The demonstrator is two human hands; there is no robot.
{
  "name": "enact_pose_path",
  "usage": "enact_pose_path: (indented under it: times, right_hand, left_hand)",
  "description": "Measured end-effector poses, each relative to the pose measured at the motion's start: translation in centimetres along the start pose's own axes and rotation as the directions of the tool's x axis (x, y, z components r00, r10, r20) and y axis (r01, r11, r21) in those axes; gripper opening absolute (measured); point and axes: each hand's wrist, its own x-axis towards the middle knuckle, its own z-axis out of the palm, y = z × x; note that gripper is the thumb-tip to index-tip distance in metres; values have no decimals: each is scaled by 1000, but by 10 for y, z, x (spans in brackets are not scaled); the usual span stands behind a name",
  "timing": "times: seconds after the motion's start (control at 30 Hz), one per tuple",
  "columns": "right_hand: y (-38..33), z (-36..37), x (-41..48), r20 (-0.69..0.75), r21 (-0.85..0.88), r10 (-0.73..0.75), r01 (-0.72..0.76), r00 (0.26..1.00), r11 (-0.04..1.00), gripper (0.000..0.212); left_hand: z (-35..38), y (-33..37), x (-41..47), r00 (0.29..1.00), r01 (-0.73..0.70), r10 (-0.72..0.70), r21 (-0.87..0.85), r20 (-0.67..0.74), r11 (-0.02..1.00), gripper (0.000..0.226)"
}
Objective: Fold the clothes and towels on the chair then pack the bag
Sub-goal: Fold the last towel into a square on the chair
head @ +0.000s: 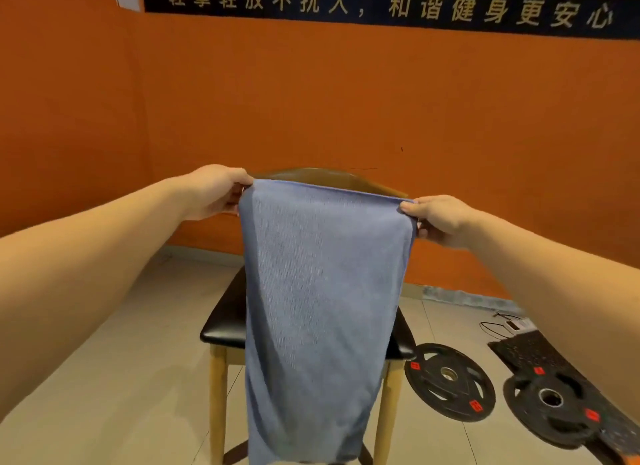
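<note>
I am pinching the top corners of the blue towel (322, 308) in my left hand (216, 192) and right hand (441, 220), fingers clamped, letting it hang below them before the chair (225, 322), keeping that edge taut and level for an even fold.

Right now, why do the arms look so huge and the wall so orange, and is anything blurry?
Head view: the wide-angle lens stretches the forearms near the edges and bows the banner; warm light tints everything orange; the blue towel, the left hand and the right hand look slightly soft; a sheen shows on the chair seat.
</note>
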Motion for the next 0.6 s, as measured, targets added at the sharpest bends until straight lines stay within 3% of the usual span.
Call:
enact_pose_path:
  times: [0.07,0.13,0.2,0.23,0.3,0.4,0.47,0.6]
  right_hand:
    - [-10,-1,20,-50,-23,-42,41,998,999,18]
    - [-16,4,42,-160,-199,-103,70,982,978,20]
    - [-18,12,66,-260,-399,-130,17,957,917,25]
    - [-17,18,79,-299,-410,-113,-21,947,912,28]
    - [-10,31,109,-354,-326,-42,-81,934,942,30]
    - [12,51,154,-363,8,80,-83,928,997,18]
    - [34,65,183,-380,13,70,-70,922,997,25]
    - [92,93,233,-455,-7,53,-64,889,998,11]
  left_hand:
    - [-2,5,24,991,-49,69,170,-114,984,20]
    - [0,4,55,966,-87,177,412,-187,907,24]
    - [5,-3,85,943,-59,231,564,-238,823,27]
    - [9,-9,100,935,-28,227,584,-271,812,28]
    - [20,-22,131,921,35,187,553,-341,833,27]
    - [42,-51,178,905,81,56,301,-422,950,12]
    - [56,-78,211,891,106,3,215,-455,971,8]
    - [74,-153,283,892,168,-19,292,-453,942,16]
